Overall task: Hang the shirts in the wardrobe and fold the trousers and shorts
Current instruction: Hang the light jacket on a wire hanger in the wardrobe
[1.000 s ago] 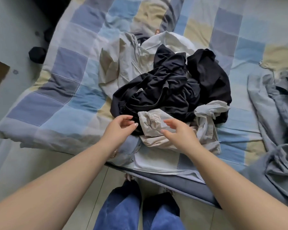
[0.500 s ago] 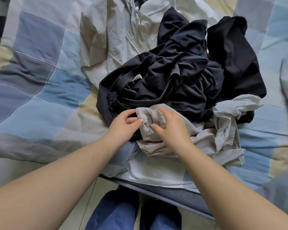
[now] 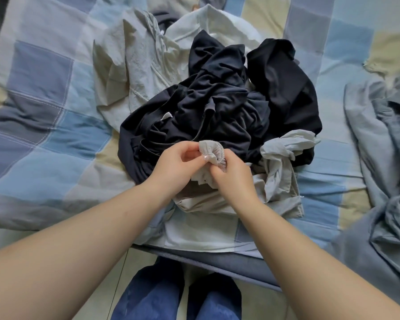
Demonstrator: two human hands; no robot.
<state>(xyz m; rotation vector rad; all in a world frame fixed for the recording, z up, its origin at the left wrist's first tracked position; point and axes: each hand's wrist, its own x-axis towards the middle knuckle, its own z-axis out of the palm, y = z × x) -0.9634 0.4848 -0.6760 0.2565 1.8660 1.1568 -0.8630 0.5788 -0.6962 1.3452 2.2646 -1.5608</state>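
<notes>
No lettering, brand, number or sign can be read anywhere in the view. The one candidate is a small pale tag (image 3: pixel 166 116) sewn into the dark garment (image 3: pixel 217 112) near the middle of the pile on the bed — it shows as a blank patch, too small and soft to tell whether it carries print. The checked quilt (image 3: pixel 44 72) shows only plain colour squares and stitching — no words or figures.
</notes>
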